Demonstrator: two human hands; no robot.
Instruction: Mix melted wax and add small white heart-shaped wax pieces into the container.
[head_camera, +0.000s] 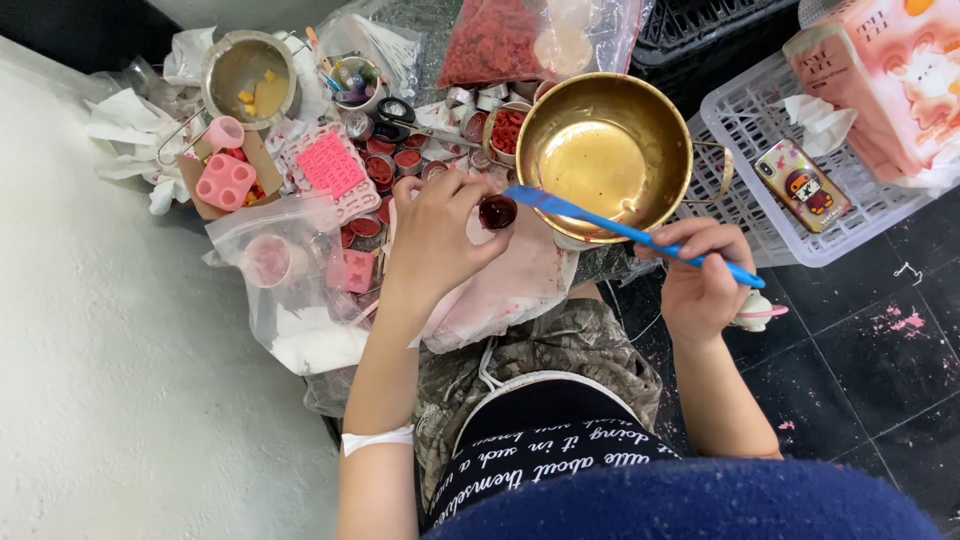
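My left hand (432, 240) pinches a small round tin filled with dark red material (497, 211) between thumb and fingers, just left of a brass bowl (603, 152). My right hand (703, 272) grips a thin blue spatula (620, 230) by its handle. The spatula's flat tip lies right beside the tin, in front of the bowl's near rim. The bowl looks empty and shiny inside. Beneath both hands lies a stained pinkish cloth (510, 285) over my lap.
Several small red-filled tins (385, 165), pink silicone moulds (226, 180), a metal strainer pot (250, 75) and plastic bags crowd the left. A bag of red granules (500, 40) lies behind. A white basket (790, 160) with a phone (803, 185) stands right, on black tiles.
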